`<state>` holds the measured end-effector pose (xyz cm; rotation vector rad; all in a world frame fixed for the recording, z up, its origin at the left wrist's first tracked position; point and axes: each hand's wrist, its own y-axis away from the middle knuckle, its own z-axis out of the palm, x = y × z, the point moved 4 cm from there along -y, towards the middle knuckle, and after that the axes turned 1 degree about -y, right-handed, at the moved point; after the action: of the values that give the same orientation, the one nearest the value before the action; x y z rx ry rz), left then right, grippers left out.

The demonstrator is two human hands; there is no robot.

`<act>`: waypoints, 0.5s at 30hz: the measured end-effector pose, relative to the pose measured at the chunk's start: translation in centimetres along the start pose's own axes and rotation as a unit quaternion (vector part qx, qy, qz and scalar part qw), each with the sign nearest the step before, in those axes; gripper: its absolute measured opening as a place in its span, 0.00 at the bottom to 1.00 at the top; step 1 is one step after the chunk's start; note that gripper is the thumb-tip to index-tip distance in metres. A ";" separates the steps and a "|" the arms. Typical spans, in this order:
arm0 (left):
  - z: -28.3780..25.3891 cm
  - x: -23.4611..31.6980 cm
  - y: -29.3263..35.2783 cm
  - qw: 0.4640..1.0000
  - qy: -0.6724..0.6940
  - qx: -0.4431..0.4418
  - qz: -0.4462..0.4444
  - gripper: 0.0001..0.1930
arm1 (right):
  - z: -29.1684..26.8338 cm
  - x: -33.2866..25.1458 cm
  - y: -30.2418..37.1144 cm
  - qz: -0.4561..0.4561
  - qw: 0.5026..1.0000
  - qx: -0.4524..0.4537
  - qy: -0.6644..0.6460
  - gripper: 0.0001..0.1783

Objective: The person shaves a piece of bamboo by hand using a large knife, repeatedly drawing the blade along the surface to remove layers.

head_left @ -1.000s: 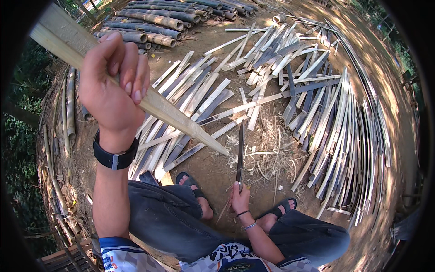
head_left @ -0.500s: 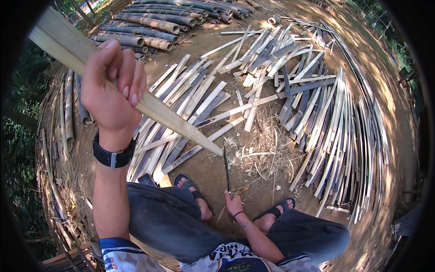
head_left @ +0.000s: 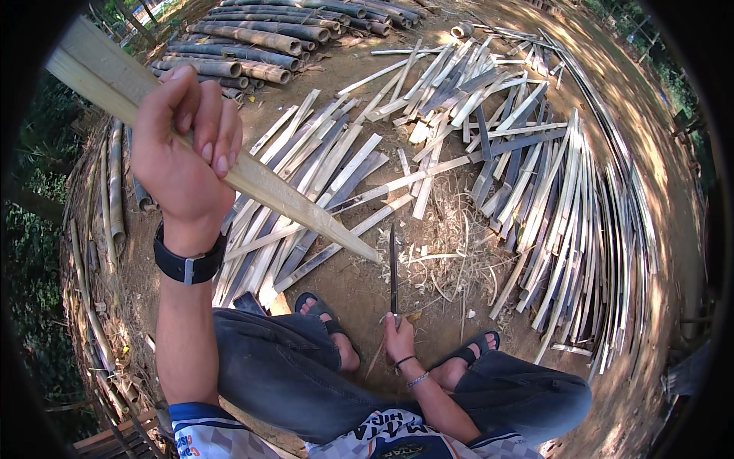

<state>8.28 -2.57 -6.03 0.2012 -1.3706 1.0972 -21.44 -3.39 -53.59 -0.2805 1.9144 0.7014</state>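
Observation:
My left hand (head_left: pixel 191 138) is raised at the upper left, its fingers closed around a long pale bamboo strip (head_left: pixel 306 214). The strip slants from the upper left down toward the middle, its lower end narrowing to a point. Low in the middle, my right hand (head_left: pixel 399 338) grips a long thin knife (head_left: pixel 394 271) by the handle. The dark blade stands almost upright, a little right of the strip's tip and apart from it. Curly bamboo shavings (head_left: pixel 451 260) lie on the soil just beyond the blade.
Split bamboo strips (head_left: pixel 313 168) lie in a loose pile left of centre. Another heap of strips (head_left: pixel 558 199) fans out on the right. Whole bamboo poles (head_left: pixel 260 38) are stacked at the back left. My sandalled feet (head_left: pixel 329 325) rest on the bare ground below the shavings.
My right hand has shifted slightly up and right, and the knife blade has swung away from the strip's tip. My left hand with the strip has moved only a little to the left.

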 end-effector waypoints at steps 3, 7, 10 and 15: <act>-0.4 -0.1 0.0 1.000 -0.013 0.008 0.002 0.18 | -0.6 -2.4 0.7 -0.056 0.997 0.006 0.048 0.25; -0.3 0.4 -0.2 1.000 0.007 -0.001 0.002 0.18 | 0.0 1.3 0.2 0.053 0.995 -0.057 0.066 0.24; -0.3 -0.1 0.2 1.000 -0.001 0.001 -0.003 0.18 | -0.2 -1.4 1.0 -0.036 0.999 -0.003 0.033 0.24; 0.0 0.2 -0.2 1.000 0.008 -0.009 -0.005 0.18 | -0.5 0.9 0.8 0.075 0.989 -0.103 0.080 0.25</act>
<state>8.34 -2.58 -5.79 0.1848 -1.3637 1.0753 -22.56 -2.94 -54.01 -0.3318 2.0330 1.0060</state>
